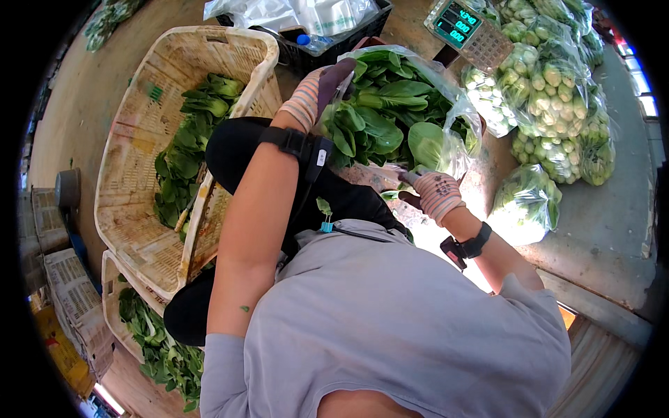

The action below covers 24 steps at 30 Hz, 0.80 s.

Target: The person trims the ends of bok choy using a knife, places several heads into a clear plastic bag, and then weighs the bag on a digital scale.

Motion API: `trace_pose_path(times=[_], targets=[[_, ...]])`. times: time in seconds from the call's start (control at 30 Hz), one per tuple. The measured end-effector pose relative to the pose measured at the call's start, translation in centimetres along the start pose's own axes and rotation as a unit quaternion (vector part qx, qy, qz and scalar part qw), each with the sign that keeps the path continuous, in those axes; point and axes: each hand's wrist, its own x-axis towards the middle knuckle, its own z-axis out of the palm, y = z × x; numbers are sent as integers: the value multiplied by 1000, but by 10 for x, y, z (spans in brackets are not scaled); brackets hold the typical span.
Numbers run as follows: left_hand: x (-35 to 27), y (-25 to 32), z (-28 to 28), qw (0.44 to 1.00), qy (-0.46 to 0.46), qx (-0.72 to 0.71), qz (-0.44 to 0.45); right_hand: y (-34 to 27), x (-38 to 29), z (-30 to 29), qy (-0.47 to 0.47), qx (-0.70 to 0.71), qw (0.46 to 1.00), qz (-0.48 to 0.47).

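Observation:
A clear plastic bag [460, 112] stands wide at the mouth before me, full of leafy bok choy [384, 109]. At its left rim, my left hand [321, 91], in a striped glove with a dark coated palm, grips the plastic. My right hand [436, 193], gloved alike, is by the near right side of the bag, close to the lower leaves. Its thumb and fingers look apart, but the fingertips are partly hidden, so whether they pinch anything is unclear.
Left of my knee, a dirty white plastic crate [149, 120] holds some bok choy [183, 157]; more greens [157, 339] lie below it. A digital scale display [460, 26] stands beyond the bag. Filled vegetable bags [554, 99] are piled right. A black crate [384, 13] holds plastic bags and a bottle.

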Motion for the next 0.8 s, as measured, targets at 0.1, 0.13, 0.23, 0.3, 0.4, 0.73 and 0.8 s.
trace_pose_path(times=[0.1,0.13,0.23,0.3,0.4,0.73,0.8], targets=[[0,3,1,1000,3,30,-9,-1,7,6,-7,-32,999,8],[-2,2,3,1000,5,19,-6,-4,5,3,33,-33,999,-3],[-1,0,-1,1000,2,13,-1,-2,13,5,49,143,989,0],[1,-1,-2,1000,1,23,3,11,26,30,39,436,899,16],[2,0,-2,999,12,43,8,13,30,31,0,585,809,59],[-4,0,0,998,20,47,25,26,38,44,-73,728,681,4],[-4,0,0,998,18,46,27,27,37,41,-78,735,673,-9]])
